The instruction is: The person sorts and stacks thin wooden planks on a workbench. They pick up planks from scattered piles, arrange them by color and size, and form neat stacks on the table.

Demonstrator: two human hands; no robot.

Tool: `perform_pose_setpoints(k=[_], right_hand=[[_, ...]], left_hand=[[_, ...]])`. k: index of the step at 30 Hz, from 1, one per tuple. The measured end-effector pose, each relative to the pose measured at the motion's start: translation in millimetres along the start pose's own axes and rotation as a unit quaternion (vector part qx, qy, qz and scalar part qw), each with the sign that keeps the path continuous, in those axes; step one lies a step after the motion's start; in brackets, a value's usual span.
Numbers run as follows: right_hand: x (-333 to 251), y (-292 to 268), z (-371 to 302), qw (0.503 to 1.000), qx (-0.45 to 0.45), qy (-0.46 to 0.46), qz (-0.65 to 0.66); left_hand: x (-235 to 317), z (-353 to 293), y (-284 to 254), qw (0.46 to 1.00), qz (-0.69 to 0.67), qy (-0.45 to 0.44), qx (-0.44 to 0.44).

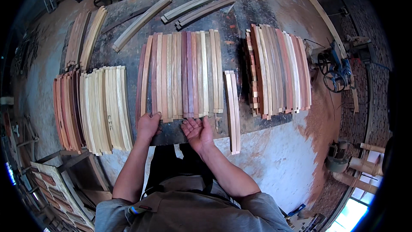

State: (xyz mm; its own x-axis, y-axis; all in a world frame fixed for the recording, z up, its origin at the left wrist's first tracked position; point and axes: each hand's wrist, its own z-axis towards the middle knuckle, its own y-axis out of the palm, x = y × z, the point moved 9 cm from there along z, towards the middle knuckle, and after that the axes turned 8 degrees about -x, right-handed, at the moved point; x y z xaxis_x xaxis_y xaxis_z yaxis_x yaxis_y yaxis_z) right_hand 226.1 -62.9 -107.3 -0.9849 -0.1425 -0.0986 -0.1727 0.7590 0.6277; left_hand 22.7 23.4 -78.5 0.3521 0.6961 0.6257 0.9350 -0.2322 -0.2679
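Note:
A row of wooden strips [174, 75] in brown, yellow, pink and purple tones lies side by side on the dark table [234, 56]. My left hand [148, 127] is curled at the near end of the row's left part, its thumb over the end of a pinkish strip [160, 81]; some of its fingers are hidden. Palm up, my right hand [199, 134] has its fingers stretched out and apart at the near ends of the strips, close to a purple strip [189, 75]. Nothing lies in that palm.
Right of the row, a pale strip pair [232, 111] juts over the table's near edge. A stacked pile [281, 71] stands farther right. More strips [105, 109] lie at left, and loose curved ones [143, 22] at the back. A blue wheeled machine [334, 71] stands beyond.

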Motion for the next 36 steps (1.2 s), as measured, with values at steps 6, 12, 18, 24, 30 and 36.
perform_pose_setpoints(k=[6,12,18,24,30,36], right_hand=[[-3,35,-4,0.996,-0.056,0.049,-0.048],[-14,79,0,0.974,-0.115,0.118,-0.156],[-21,109,10,0.945,-0.175,0.132,-0.242],[-31,130,10,0.928,-0.176,0.085,-0.319],[-18,109,-10,0.930,-0.211,0.069,-0.294],[8,58,-32,0.915,-0.271,0.113,-0.277]], left_hand=[[-24,8,6,0.962,-0.256,-0.070,-0.063],[-1,-5,3,0.928,-0.369,-0.038,-0.043],[33,-4,5,0.940,-0.326,-0.025,-0.098],[51,-19,-2,0.932,-0.322,0.066,-0.154],[23,-44,23,0.899,-0.382,0.090,-0.196],[2,-51,52,0.900,-0.372,0.055,-0.222]])
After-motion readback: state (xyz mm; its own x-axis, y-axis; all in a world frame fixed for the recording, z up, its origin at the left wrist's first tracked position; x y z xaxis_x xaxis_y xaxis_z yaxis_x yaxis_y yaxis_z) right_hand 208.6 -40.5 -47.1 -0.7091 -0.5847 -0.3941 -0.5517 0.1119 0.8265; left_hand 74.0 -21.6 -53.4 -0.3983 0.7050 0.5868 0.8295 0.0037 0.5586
